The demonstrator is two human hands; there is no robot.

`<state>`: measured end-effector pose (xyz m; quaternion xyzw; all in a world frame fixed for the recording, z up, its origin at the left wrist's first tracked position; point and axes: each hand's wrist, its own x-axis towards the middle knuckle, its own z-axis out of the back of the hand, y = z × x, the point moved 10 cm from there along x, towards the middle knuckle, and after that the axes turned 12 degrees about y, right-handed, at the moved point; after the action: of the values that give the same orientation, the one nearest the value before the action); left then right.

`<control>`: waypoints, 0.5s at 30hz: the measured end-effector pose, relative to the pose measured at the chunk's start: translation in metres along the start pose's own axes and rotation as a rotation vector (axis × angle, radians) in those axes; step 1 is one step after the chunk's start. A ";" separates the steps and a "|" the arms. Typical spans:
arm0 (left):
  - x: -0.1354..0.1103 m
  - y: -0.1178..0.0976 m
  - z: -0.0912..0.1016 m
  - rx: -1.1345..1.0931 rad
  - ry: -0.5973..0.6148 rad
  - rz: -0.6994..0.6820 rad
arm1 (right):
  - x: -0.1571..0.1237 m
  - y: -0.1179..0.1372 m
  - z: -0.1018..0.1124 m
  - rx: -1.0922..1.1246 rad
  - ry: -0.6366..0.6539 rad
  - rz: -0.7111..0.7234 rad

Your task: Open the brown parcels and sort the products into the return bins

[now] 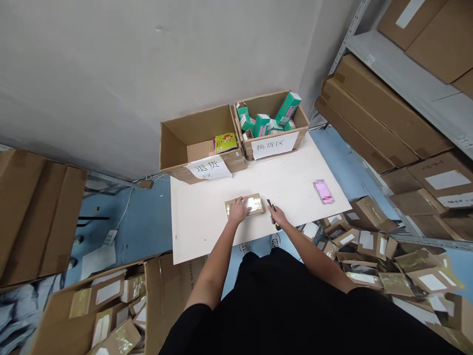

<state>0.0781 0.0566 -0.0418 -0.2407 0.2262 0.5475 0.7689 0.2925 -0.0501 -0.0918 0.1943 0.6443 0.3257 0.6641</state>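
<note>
A small taped cardboard box [254, 204] with a white label lies flat on the white table [207, 222]. My left hand [238, 210] rests on the box's left part, palm down with its fingers stretched out. To the right of the box, my right hand [277, 217] is closed around a black and yellow utility knife [272, 206]. The knife points up and left, a little apart from the box. Whether its blade is out is too small to tell.
At the table's back stand an open carton [177, 170] with a yellow-green packet [225, 142] and another carton [303, 116] with several green boxes [288, 108]. A blurred pink item [324, 192] lies right. Parcels [365, 239] are heaped beyond the right edge; a parcel-filled carton [153, 296] stands lower left.
</note>
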 end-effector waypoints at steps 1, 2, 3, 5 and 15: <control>-0.001 0.008 0.004 -0.003 -0.015 0.022 | 0.005 0.003 -0.009 -0.023 0.000 -0.014; -0.003 0.017 0.005 -0.005 -0.017 0.053 | 0.010 0.006 -0.017 -0.058 -0.013 -0.035; -0.006 0.026 0.003 -0.008 -0.013 0.094 | 0.017 0.011 -0.023 -0.099 -0.044 -0.056; -0.017 0.041 -0.006 -0.024 -0.008 0.200 | 0.032 0.027 -0.027 -0.196 -0.142 -0.090; -0.047 0.018 -0.027 0.001 -0.015 0.028 | 0.087 0.146 -0.019 -0.386 -0.275 0.120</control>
<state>0.0452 0.0106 -0.0368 -0.2331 0.2238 0.5599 0.7630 0.2439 0.1102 -0.0579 0.1443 0.4610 0.4519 0.7500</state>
